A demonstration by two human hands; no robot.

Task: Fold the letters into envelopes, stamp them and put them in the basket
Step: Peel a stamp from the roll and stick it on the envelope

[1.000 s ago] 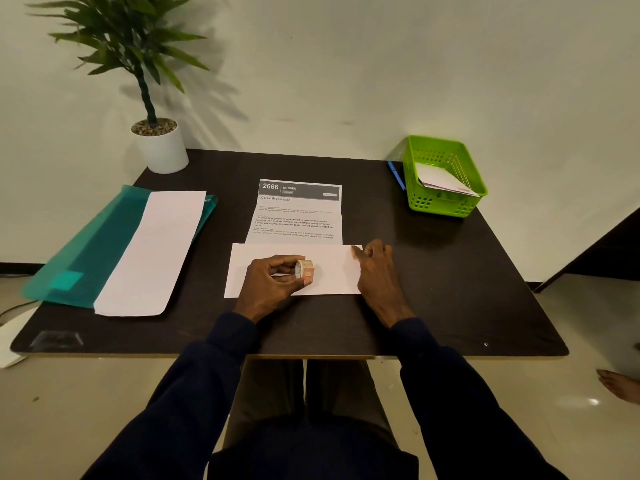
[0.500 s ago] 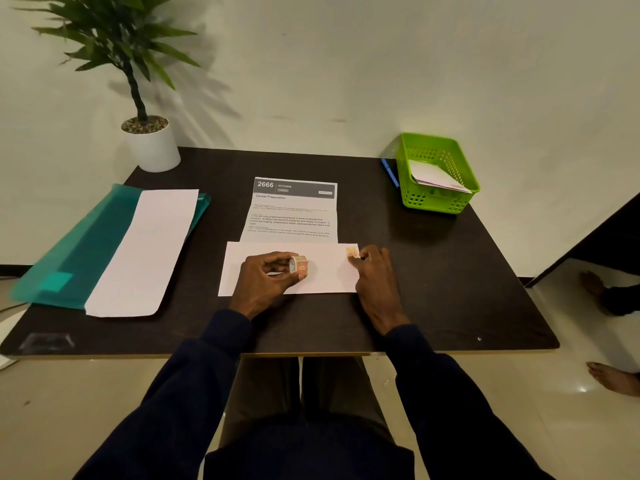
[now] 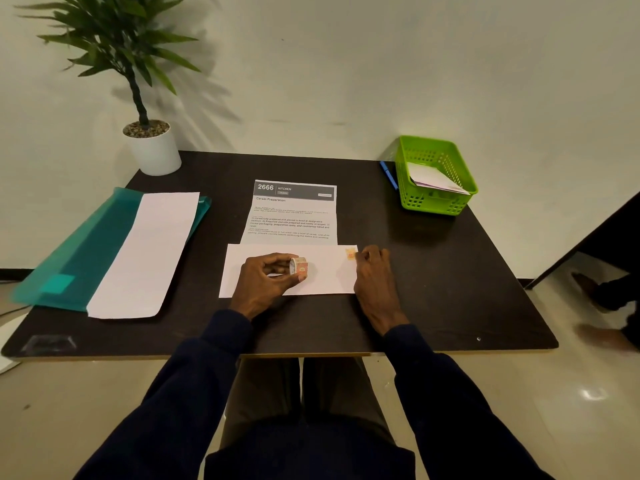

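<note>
My L hand is curled round the stamp roll, thumb & fingers pinching it, resting on the envelope near its middle. My R hand grips nothing: its fingers are loosely bent, tips at the envelope's 3 o'clock edge, just beside the stamp in the 2 o'clock corner. The stamp looks laid on, so I reckon the job now is seating it properly. I'd rub 1 fingertip from its centre out to all 4 edges, esp. the corner nearest the envelope's rim, where a lifted bit would catch. I'd keep the L wrist weighing the envelope so it doesn't skate on the table while I press. Then I'd set the roll down at approx 9 o'clock, clear of the paper, to free both hands. The letter lies open at 12 o'clock; whether its near edge meets the envelope or runs under it, I can't tell, nor whether this envelope is filled, so I'd check before it goes anywhere. The basket waits at 1 o'clock w/ paper already inside.
</note>
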